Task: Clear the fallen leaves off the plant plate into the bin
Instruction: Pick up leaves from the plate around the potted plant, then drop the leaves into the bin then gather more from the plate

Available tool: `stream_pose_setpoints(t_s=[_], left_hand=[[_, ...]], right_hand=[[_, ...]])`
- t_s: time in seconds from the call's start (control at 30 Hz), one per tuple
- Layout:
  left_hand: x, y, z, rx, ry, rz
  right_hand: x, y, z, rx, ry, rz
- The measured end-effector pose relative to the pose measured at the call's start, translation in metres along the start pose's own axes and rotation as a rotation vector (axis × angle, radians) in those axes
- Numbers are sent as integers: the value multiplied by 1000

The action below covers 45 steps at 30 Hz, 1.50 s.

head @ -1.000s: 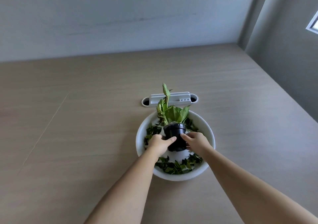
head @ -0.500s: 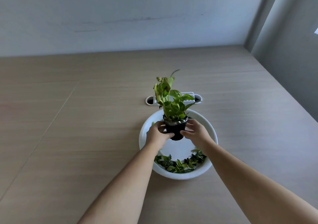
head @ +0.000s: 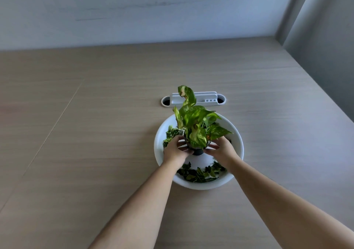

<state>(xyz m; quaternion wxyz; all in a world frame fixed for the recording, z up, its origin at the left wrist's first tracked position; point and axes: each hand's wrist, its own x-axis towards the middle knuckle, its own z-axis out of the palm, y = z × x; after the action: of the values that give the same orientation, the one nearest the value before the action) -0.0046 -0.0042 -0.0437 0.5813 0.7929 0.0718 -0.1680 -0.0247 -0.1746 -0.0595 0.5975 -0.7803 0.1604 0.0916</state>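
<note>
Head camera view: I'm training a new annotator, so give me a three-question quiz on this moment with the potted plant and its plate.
1. True or false: both hands grip the black pot.
2. Where do fallen leaves show on the white plate? A) only at the far rim B) along the near rim and on the left side C) nowhere
3. Fill in: the white cable grommet is set in the table ____ the plate, toward the wall.

Key:
1. True: the left hand and right hand clasp it from either side.
2. B
3. beyond
</note>
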Motion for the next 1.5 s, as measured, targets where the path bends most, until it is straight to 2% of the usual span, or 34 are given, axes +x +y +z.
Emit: stream_pose_setpoints(t_s=[0.07,0.13,0.2,0.27,0.37,0.43,0.5,0.67,0.9,1.1,1.37,1.5], left_hand=[[-2,4,-2,27,-25,-23],[-5,5,-5,174,2,-43],[-10,9,-10,415,17,-35],[-16,13,-13,729,-34,34],[-28,17,-13,1092,-214,90],[-34,16,-11,1181,-284,82],[-37,12,-7,1244,-281,133],[-42,2,-1,1167,-199,206],[-38,-3,-4,970,-201,189],[-34,9,-17,781,-119,276],[-53,25,-20,632,-138,356],[-82,40,8,584,-157,393]], right_hand=[[-1,-2,-1,-37,3,3],[-6,-10,-4,-122,37,26],[-12,-18,-8,-293,104,14],[-18,-21,-13,-531,105,-24],[-29,-24,-13,-879,-44,-70],[-33,-22,-9,-981,-138,-76],[-38,-20,-2,-1050,-199,-77],[-47,-10,13,-1091,-198,-135],[-37,-5,18,-1002,-183,-131],[-42,-26,12,-827,22,-105],[-85,-50,-5,-664,270,-7],[-120,-48,-41,-534,403,34]])
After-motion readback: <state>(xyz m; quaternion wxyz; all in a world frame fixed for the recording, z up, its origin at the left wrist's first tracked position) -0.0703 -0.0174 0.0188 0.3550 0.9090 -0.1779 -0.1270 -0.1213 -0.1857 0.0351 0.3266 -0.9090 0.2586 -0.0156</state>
